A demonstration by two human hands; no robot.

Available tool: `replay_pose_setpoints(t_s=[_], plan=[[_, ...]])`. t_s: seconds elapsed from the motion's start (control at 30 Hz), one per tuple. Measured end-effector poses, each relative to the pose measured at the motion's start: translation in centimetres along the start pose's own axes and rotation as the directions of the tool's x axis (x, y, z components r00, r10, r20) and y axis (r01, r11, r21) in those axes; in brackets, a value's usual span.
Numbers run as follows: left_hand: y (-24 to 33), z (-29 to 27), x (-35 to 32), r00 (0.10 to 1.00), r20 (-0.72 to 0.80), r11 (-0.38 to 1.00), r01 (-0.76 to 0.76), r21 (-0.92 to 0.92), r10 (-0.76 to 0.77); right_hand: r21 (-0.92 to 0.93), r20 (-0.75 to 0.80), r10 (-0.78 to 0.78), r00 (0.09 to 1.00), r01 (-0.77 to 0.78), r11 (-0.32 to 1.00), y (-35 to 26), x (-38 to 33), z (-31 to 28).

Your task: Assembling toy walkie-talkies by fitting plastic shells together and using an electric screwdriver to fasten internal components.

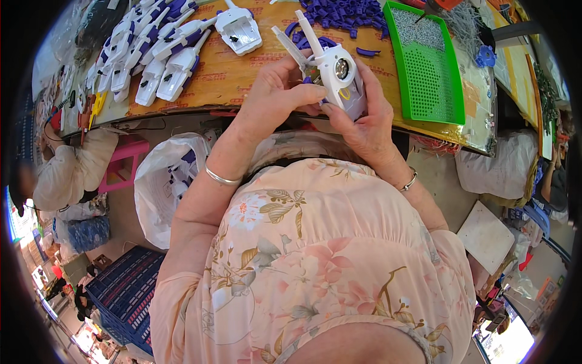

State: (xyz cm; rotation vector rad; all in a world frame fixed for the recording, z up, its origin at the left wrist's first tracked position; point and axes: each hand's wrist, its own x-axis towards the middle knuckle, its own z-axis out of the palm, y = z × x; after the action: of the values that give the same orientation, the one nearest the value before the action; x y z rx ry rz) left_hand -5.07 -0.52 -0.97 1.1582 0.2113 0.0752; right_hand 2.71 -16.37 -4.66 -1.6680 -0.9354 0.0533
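Observation:
Over the table's front edge, both my hands hold a white plastic housing [331,76] with a long narrow stem and a round window of small bulbs, perhaps an electronic toy. My left hand [276,94] is closed on its left side, thumb pressed near the seam, beside a second white part that stands apart from it. A bit of circuit board and a yellow loop show at the housing. My right hand [367,118] wraps its right and lower side. Just beyond lie a loose purple strip [368,53] and an open white half-shell [239,30].
White and purple shells [151,51] are heaped at the left, small purple parts [345,15] at the back. A green tray [434,85] of screws stands right. A white bag [159,188] and blue crate [124,291] sit below left. Another person's sleeve [76,167] shows far left.

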Motion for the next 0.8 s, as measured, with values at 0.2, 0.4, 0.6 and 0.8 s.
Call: replay_pose_setpoints(t_s=[0.2, 0.4, 0.6, 0.8], plan=[[-0.6, 0.7, -1.1, 0.868, -0.238, 0.838, -0.294, 0.46, 0.435, 0.061, 0.009, 0.061, 0.998, -0.061, 0.996, -0.2, 0.1, -0.1], [-0.5, 0.6, -0.8, 0.789, -0.049, 0.582, -0.407, 0.704, 0.612, 0.008, -0.029, 0.022, 0.999, -0.022, 1.0, 0.7, 0.0, 0.2], [-0.2, 0.3, -0.8, 0.833, -0.075, 0.607, -0.335, 0.721, 0.549, -0.007, -0.017, 0.019, 1.0, -0.019, 1.0, 0.8, -0.2, 0.1], [0.1, -0.1, -0.9, 0.873, -0.033, 0.66, -0.343, 0.668, 0.487, 0.008, -0.002, 0.034, 0.999, -0.034, 0.999, 0.7, -0.1, 0.0]])
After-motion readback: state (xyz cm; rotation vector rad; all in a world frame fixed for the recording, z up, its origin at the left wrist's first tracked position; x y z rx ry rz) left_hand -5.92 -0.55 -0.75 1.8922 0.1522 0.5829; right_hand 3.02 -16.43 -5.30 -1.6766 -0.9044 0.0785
